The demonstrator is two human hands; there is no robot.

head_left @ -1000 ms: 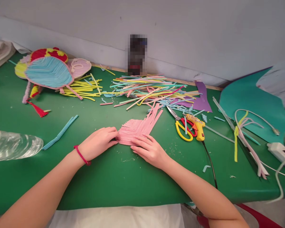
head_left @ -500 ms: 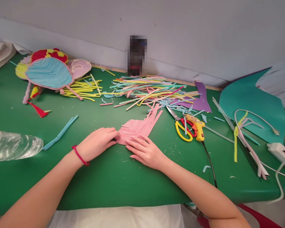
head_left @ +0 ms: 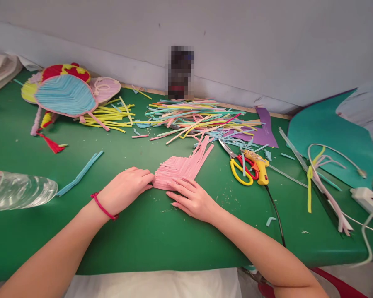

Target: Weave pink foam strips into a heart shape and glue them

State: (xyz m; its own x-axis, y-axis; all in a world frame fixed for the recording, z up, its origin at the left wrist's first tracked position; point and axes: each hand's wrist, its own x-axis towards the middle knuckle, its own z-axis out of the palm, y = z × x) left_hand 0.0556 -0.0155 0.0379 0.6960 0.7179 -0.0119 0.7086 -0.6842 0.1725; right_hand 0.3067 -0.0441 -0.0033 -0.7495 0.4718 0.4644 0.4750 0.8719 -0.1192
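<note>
A pink panel of pipe cleaners (head_left: 177, 167) lies on the green table, its stems set side by side in a slanted pattern with loose ends fanning to the upper right. My left hand (head_left: 129, 185), a red cord bracelet at its wrist, pinches the panel's left tip between thumb and fingers. Spread flat, my right hand (head_left: 191, 198) rests its fingertips on the panel's lower edge. To the right lie scissors (head_left: 240, 171) with yellow and red handles and a yellow hot glue gun (head_left: 261, 167).
Loose coloured pipe cleaners (head_left: 192, 118) are heaped at the back. Finished fans (head_left: 66, 95) stack at the left rear. A clear bottle (head_left: 25, 192) lies at the left, near blue stems (head_left: 81, 174). Teal sheet (head_left: 335, 136) and a white power strip (head_left: 366, 203) sit at the right.
My left wrist has dipped very slightly while its fingers stay at the panel's tip. The view has shifted a little; my right hand and the panel look unchanged.
</note>
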